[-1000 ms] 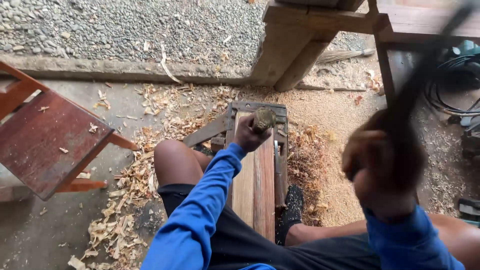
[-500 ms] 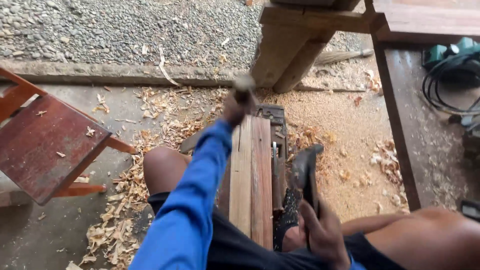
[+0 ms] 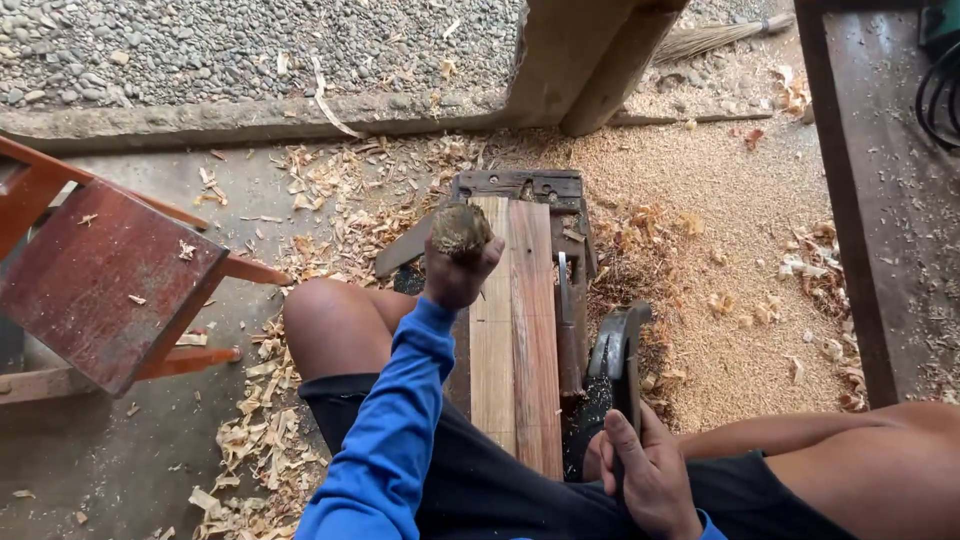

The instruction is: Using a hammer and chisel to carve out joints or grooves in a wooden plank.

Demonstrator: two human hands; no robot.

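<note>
Your left hand (image 3: 458,272) is clenched around a rough, brownish wooden lump (image 3: 460,228), which sticks up above your fingers over the pale plank (image 3: 492,330). A reddish plank (image 3: 535,330) lies beside it, shavings (image 3: 250,440) all round. Your right hand (image 3: 648,475) grasps a dark curved tool (image 3: 618,350), possibly an adze.

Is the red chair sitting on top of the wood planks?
No, the red chair stands on the floor off to the left, apart from the planks lying between the person's legs.
</note>
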